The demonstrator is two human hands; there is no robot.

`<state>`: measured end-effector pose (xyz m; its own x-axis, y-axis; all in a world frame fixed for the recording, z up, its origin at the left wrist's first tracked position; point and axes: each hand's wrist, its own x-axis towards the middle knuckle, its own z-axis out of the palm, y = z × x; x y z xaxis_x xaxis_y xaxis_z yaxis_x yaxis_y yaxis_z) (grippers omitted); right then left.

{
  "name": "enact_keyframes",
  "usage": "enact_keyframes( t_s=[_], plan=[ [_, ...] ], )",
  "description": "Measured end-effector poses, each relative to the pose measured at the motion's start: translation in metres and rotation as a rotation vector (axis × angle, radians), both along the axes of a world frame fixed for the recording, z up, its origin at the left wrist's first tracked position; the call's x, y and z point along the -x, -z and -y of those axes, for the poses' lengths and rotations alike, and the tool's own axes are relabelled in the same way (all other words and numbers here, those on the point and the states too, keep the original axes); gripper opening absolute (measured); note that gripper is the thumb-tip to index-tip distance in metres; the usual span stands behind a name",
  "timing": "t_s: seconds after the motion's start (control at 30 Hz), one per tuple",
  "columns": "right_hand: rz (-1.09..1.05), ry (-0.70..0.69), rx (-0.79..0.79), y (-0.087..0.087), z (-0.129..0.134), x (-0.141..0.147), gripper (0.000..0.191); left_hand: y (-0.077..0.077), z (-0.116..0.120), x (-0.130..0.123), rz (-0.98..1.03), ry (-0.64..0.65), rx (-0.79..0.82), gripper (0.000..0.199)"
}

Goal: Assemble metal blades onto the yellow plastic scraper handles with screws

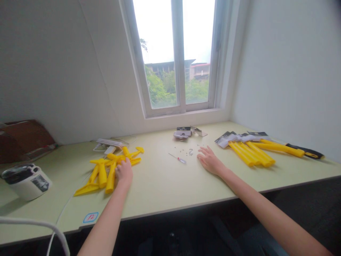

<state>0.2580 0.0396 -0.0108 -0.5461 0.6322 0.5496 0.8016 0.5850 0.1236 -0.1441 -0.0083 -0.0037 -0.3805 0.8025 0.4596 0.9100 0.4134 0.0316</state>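
Note:
At the left, my left hand [124, 172] is at a pile of yellow plastic tool pieces [102, 174], which look like scraper handles with flared ends. Its fingers curl against one of the pieces and partly cover it. My right hand [210, 161] rests on the table with its fingers apart and holds nothing. Just beyond its fingertips lie several small metal bits [191, 152], perhaps screws, too small to make out exactly. Left of these lies a small screwdriver [181, 160] with a clear and red handle.
Yellow tubular handles [247, 153] with packaging lie at the right, beside a black-and-yellow tool [306, 152]. Packaged items [182, 133] sit near the window. A white mug [29, 183] and white cable [37, 223] are at the left. The table's front edge [173, 211] runs below my hands.

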Motion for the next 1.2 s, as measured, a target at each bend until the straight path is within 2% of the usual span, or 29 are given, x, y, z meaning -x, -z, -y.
enact_keyframes(
  t_s=[0.13,0.3,0.47,0.6,0.73,0.93,1.03,1.07,1.13,1.2],
  plan=[
    [0.004,0.026,-0.007,0.002,0.001,0.000,0.023,0.003,0.000,0.006,-0.087,0.071,-0.086,0.042],
    [-0.017,0.026,-0.007,0.002,0.001,0.000,0.023,-0.001,-0.008,0.013,0.071,0.159,-0.344,0.045],
    [-0.020,0.034,0.005,0.001,0.002,0.000,0.023,-0.019,-0.012,0.002,0.249,0.232,-0.614,0.050],
    [-0.061,0.002,0.009,-0.002,0.006,0.007,0.027,-0.041,-0.008,-0.024,0.388,0.293,-0.788,0.044],
    [-0.117,-0.101,-0.016,-0.011,0.020,0.028,0.039,-0.056,0.005,-0.063,0.691,0.386,-0.758,0.038],
    [-0.282,-0.187,-0.068,-0.025,0.043,0.072,0.058,-0.065,0.023,-0.115,1.320,0.826,-0.519,0.029],
    [-0.325,-0.178,0.042,-0.021,0.047,0.087,0.052,-0.065,0.022,-0.122,1.526,0.906,-0.420,0.032],
    [-0.326,-0.159,0.097,-0.018,0.047,0.089,0.047,-0.063,0.021,-0.120,1.512,0.906,-0.368,0.035],
    [-0.309,-0.117,0.194,-0.013,0.047,0.091,0.039,-0.059,0.020,-0.110,1.341,0.844,-0.227,0.041],
    [-0.283,-0.072,0.252,-0.010,0.047,0.089,0.036,-0.051,0.022,-0.095,0.958,0.681,-0.154,0.045]
  ],
)
